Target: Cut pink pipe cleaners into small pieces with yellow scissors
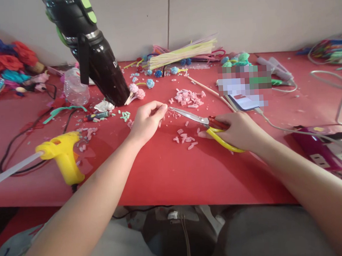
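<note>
- Gripping scissors (203, 120) by the red and yellow handles with the right hand (234, 130), fingers wrapped around them.
- Keeping the scissors over the middle of the desk (153, 174), blades aimed toward the left hand (147, 121), tips near its fingertips.
- Pressing left thumb and forefinger together in a pinch; too small to tell what, if anything, between them.
- Bearing pink pieces (189, 97) on the desk in two groups, one beyond the blades, one nearer the front edge.
- Bearing green pieces (125, 116) beside the base of a black bottle (107, 66), tilted toward the back left corner.
- Bearing a yellow glue gun (63, 156) on the left, near the front edge.
- Bearing pale stems (183, 54) along the back edge, left of a phone (242, 97).
- Bearing a purple device (312, 143) by the right edge.
</note>
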Motion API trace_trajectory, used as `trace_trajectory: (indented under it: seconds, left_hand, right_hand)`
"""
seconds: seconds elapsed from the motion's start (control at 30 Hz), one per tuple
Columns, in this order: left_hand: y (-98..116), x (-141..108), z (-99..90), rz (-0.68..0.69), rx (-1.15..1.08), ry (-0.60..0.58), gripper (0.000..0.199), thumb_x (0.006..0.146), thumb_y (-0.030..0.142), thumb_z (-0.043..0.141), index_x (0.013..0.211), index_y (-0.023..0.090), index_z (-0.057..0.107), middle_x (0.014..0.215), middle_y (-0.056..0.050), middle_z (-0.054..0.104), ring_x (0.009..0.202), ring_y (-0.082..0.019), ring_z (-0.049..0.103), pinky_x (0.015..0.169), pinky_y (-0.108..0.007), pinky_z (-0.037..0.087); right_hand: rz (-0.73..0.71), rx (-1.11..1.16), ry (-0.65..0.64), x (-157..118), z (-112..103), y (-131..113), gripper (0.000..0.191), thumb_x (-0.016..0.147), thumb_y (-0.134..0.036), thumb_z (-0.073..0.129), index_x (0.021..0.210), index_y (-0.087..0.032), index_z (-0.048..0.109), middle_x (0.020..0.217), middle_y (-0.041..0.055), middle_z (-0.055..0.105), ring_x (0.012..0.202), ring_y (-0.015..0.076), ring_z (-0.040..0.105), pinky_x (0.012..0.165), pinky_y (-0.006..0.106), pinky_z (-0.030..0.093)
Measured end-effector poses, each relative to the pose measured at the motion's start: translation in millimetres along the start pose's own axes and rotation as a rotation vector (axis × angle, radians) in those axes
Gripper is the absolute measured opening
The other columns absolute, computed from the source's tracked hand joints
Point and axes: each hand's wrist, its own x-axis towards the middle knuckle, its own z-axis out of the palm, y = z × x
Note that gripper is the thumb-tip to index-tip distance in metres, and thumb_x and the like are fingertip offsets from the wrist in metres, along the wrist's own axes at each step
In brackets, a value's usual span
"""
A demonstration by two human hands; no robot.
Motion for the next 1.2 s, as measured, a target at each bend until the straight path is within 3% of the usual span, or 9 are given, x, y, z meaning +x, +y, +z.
trace_trajectory:
  seconds: [0.37, 0.9, 1.2]
  left_hand:
    - [-2.3, 0.4, -0.2, 0.033, 0.009, -0.005, 0.025, 0.100, 0.031, 0.070, 0.079, 0.021, 0.062, 0.066, 0.002, 0.056, 0.057, -0.011, 0.048, 0.057, -0.027, 0.042]
    - [-0.8, 0.0, 0.7, 0.024, 0.018, -0.005, 0.023, 0.102, 0.029, 0.068, 0.080, 0.021, 0.062, 0.066, 0.002, 0.055, 0.057, -0.011, 0.049, 0.056, -0.027, 0.041]
    - [-2.7, 0.4, -0.7, 0.040, 0.024, -0.009, 0.025, 0.101, 0.033, 0.071, 0.081, 0.022, 0.062, 0.067, 0.002, 0.056, 0.058, -0.012, 0.050, 0.057, -0.027, 0.043]
  right_hand:
    - [0.007, 0.015, 0.005, -3.3, -3.4, -4.6, 0.091, 0.059, -0.112, 0.060, 0.064, -0.025, 0.034, 0.062, -0.0027, 0.031, 0.064, 0.0152, 0.029, 0.057, 0.034, 0.026]
    - [0.035, -0.001, -0.010, -2.3, -2.4, -5.5, 0.087, 0.061, -0.107, 0.065, 0.065, -0.026, 0.032, 0.064, -0.0032, 0.030, 0.068, 0.0155, 0.027, 0.060, 0.036, 0.025]
    - [-0.001, 0.015, 0.003, -1.3, -1.6, -0.9, 0.085, 0.070, -0.100, 0.071, 0.062, -0.026, 0.032, 0.062, 0.0001, 0.032, 0.062, 0.0166, 0.029, 0.056, 0.037, 0.025]
